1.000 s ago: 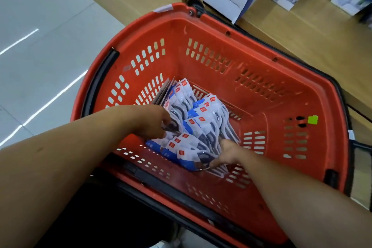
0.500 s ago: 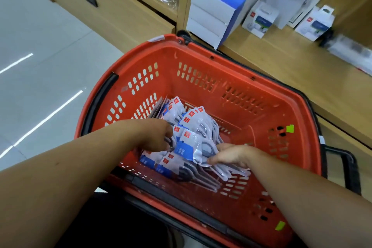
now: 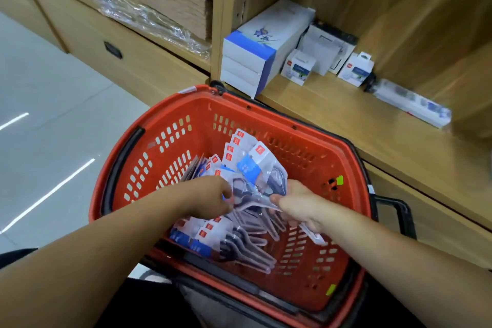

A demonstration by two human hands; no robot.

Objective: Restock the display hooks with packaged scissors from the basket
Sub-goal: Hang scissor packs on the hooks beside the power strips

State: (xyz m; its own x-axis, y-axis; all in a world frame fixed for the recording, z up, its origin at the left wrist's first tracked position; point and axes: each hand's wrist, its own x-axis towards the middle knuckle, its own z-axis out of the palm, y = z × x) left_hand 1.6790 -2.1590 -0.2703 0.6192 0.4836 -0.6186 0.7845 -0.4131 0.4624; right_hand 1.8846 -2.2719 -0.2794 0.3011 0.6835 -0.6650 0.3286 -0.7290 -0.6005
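Boxes (image 3: 255,53) on shelf (image 3: 346,120) behind basket (image 3: 202,106) (scissor pkgs (image 3: 253,165) inside)

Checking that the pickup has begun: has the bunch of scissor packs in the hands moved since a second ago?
Yes. The held scissor packs have risen off the red basket floor, above the loose packs left there.

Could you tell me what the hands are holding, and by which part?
Both grip one fanned bunch of packaged scissors in the basket: the left hand at its lower left edge, the right hand round its lower right end.
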